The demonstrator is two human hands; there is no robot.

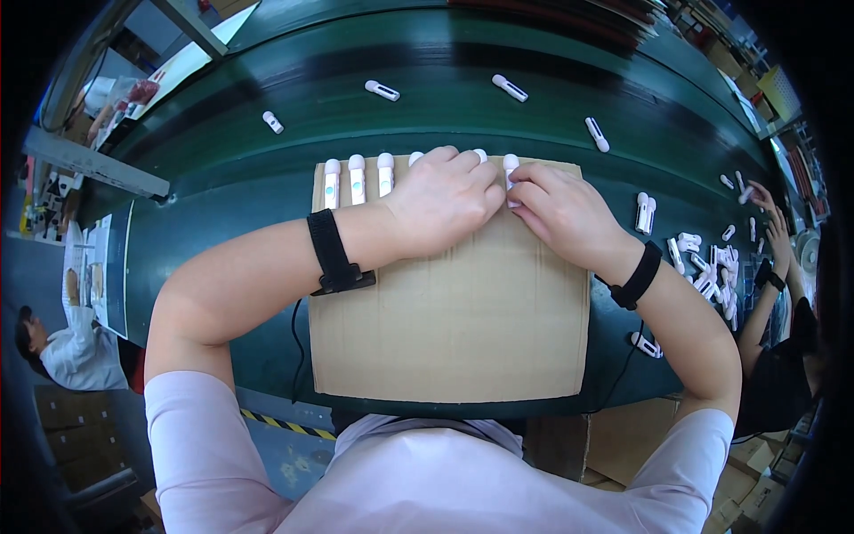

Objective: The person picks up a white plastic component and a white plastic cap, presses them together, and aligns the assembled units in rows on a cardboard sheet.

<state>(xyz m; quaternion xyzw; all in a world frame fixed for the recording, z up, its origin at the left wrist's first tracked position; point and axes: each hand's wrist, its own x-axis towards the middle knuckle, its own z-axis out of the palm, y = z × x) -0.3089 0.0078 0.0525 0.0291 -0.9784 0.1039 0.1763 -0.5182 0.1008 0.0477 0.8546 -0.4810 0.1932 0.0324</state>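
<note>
A row of small white handheld devices with rounded heads, such as the one at the left end [332, 182], lies along the far edge of a cardboard sheet [445, 329]. My left hand [445, 198] rests over the middle of this row with its fingers curled in. It covers parts of several devices, and whatever its fingertips hold is hidden. With thumb and fingers pinched together, my right hand [562, 209] is on the lower part of the rightmost white device [511, 165]. The two hands nearly meet. Black bands circle both wrists.
More white devices lie on the green belt, among them one at the far middle [510, 87]. A pile of them [716, 271] is at the right, near a co-worker's hand [776, 236]. Another person [76, 347] sits at the left. Thin black cords hang from my wristbands.
</note>
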